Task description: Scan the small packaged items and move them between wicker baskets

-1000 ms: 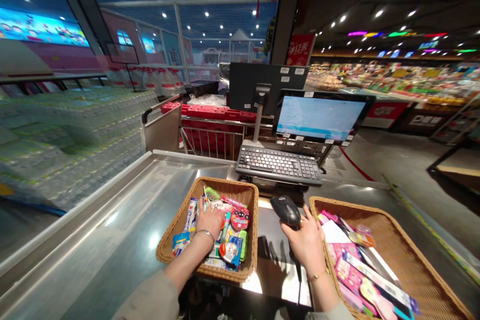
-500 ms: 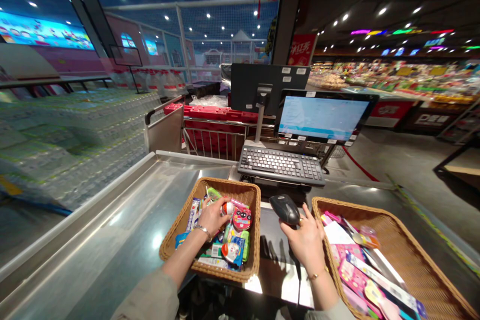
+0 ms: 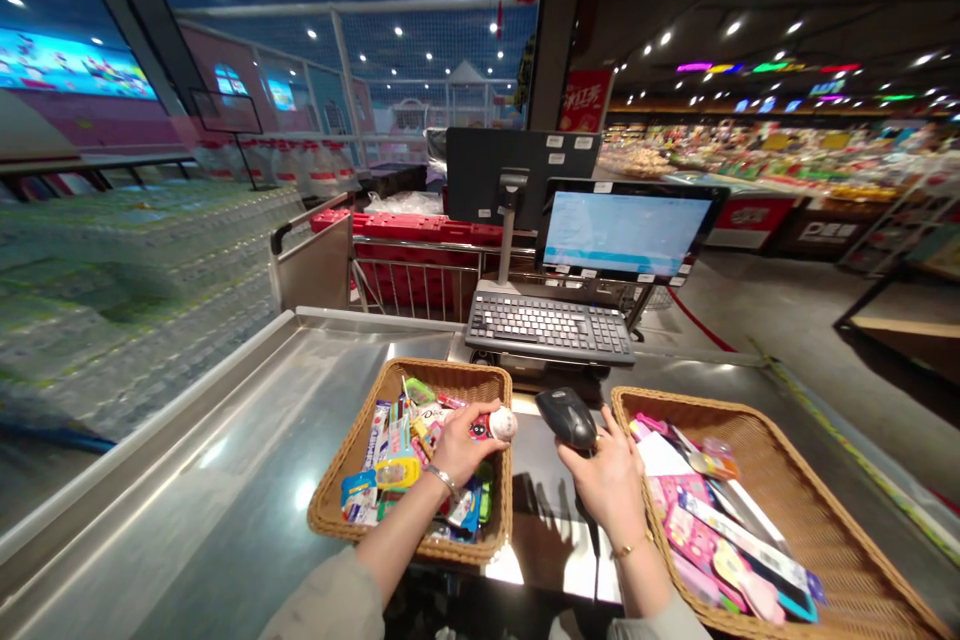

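— How do I read the left grip [image 3: 461,445] from here?

— I have thumb and fingers pinched on a small white ball [image 3: 502,423], apart only by its width. It is in the air over the right edge of the left basket [image 3: 472,382], towards that basket's far right corner.

— And how would it handle?

— Light, I'd guess, with a stiff, smooth shell that could slip, or dent if I squeeze hard. I'd take it round its widest part, with gentle pressure.

— What does it look like?

— Rounded, egg-like, mostly white, with faint markings too small for me to read. There is red beside it, but I can't tell whether that belongs to it. My fingers cover its left side.

— The right grip [image 3: 611,485]?

— Curled around the rear of a black scanner [image 3: 568,418], above the tabletop [image 3: 247,480], between the left basket and the right basket [image 3: 832,530]. I'd expect the scanner to be stiff and rather heavier, best held by its handle, the cord [image 3: 598,560] clear of my fingers. How tightly I have it, I can't tell.
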Motion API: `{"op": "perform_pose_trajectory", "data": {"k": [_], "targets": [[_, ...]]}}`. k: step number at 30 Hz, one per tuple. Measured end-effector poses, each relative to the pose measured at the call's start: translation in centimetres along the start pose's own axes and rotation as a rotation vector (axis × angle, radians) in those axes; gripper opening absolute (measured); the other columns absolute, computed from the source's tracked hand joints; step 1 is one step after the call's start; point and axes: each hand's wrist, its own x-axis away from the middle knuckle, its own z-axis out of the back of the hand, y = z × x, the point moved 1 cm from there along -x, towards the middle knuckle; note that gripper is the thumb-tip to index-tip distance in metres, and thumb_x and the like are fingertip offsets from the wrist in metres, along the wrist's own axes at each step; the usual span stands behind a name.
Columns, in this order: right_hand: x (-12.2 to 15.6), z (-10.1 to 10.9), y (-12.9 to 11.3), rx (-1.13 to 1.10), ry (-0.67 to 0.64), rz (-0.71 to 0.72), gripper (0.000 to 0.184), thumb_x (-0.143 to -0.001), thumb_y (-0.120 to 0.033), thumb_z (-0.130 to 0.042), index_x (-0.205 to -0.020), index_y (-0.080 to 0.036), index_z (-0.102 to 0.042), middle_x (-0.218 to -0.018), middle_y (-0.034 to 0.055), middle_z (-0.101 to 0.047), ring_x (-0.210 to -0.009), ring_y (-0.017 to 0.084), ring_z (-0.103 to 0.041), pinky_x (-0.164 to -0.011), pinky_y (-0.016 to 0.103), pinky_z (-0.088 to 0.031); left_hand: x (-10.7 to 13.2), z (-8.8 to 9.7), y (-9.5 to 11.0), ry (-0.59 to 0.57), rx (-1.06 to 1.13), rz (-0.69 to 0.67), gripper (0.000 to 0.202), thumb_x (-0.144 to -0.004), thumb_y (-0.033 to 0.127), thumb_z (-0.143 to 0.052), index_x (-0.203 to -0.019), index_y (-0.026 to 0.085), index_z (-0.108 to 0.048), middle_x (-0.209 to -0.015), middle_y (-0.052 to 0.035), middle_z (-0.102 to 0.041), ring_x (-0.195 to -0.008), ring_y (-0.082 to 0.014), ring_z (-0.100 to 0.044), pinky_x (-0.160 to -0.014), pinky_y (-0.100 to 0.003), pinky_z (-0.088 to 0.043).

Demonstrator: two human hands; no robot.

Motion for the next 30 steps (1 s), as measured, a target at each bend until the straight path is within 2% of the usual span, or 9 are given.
{"op": "perform_pose_trajectory", "data": {"k": [3,7,11,14,18,22,26,30], "targets": [[0.1,0.1,0.2,0.004,-0.004,0.002,0.023,-0.072,-0.041,-0.06,-0.081,-0.024,-0.074,-0.113,0.0078,-0.072,-0.139,0.03,-0.039,-0.115,0.053,-0.021,0.0,-0.5,-0.3,-0.029,-0.002,0.014,0.052,-0.065,0.027,-0.084,-0.114,0.025,-0.067,-0.119,-0.0042,-0.072,-0.108,-0.0215,-0.067,-0.099,-0.039,-0.052],[0.2,0.4,0.3,0.011,0.006,-0.007,0.025,-0.072,-0.042,-0.06,-0.082,-0.024,-0.074,-0.115,0.0088,-0.072,-0.14,0.03,-0.038,-0.116,0.052,-0.019,-0.2,0.5,-0.6,-0.074,-0.22,0.003,0.059,-0.066,0.035,-0.083,-0.122,0.026,-0.065,-0.116,-0.0046,-0.073,-0.106,-0.0242,-0.067,-0.097,-0.041,-0.051],[0.3,0.4,0.0,0.009,-0.011,-0.022,0.026,-0.073,-0.042,-0.059,-0.083,-0.023,-0.074,-0.118,0.0098,-0.07,-0.14,0.03,-0.038,-0.115,0.053,-0.019,-0.5,1.5,-0.5,-0.165,-0.451,0.02,0.062,-0.069,0.04,-0.082,-0.127,0.029,-0.063,-0.118,-0.0061,-0.072,-0.113,-0.0275,-0.063,-0.109,-0.051,-0.039],[0.4,0.4,-0.2,0.006,-0.015,-0.014,0.025,-0.073,-0.041,-0.059,-0.081,-0.024,-0.074,-0.117,0.0093,-0.071,-0.14,0.03,-0.038,-0.115,0.052,-0.02,-0.6,1.6,-0.2,-0.179,-0.545,0.06,0.059,-0.068,0.042,-0.082,-0.124,0.031,-0.065,-0.121,-0.0064,-0.071,-0.117,-0.0287,-0.06,-0.113,-0.058,-0.029],[0.4,0.3,-0.3,0.0,-0.015,0.001,0.025,-0.073,-0.041,-0.059,-0.082,-0.024,-0.074,-0.115,0.0085,-0.072,-0.14,0.028,-0.037,-0.115,0.051,-0.02,-0.6,1.4,0.0,-0.164,-0.592,0.063,0.054,-0.065,0.035,-0.085,-0.116,0.035,-0.067,-0.141,-0.0046,-0.059,-0.131,-0.032,-0.048,-0.114,-0.067,-0.02],[0.3,0.4,-0.2,-0.003,-0.025,-0.002,0.025,-0.073,-0.041,-0.058,-0.081,-0.023,-0.074,-0.114,0.0077,-0.072,-0.14,0.029,-0.037,-0.115,0.051,-0.019,-0.5,1.3,0.4,-0.12,-0.647,-0.024,0.052,-0.064,0.028,-0.086,-0.113,0.035,-0.068,-0.151,-0.0027,-0.048,-0.143,-0.0358,-0.033,-0.113,-0.076,-0.008],[0.3,0.6,-0.3,-0.006,-0.04,-0.006,0.024,-0.072,-0.04,-0.059,-0.083,-0.024,-0.074,-0.114,0.0056,-0.072,-0.141,0.029,-0.035,-0.115,0.052,-0.017,-0.5,1.2,1.0,-0.054,-0.688,-0.148,0.049,-0.069,0.021,-0.08,-0.114,0.033,-0.066,-0.152,-0.0039,-0.046,-0.147,-0.0359,-0.026,-0.113,-0.076,-0.005],[0.4,0.9,-0.4,0.0,-0.021,0.001,0.026,-0.071,-0.039,-0.06,-0.087,-0.025,-0.074,-0.118,0.0062,-0.071,-0.141,0.03,-0.036,-0.115,0.054,-0.015,-0.9,0.8,1.6,-0.003,-0.71,-0.2,0.047,-0.072,0.018,-0.076,-0.115,0.032,-0.065,-0.153,-0.0028,-0.044,-0.149,-0.0358,-0.021,-0.113,-0.076,-0.001]]}}
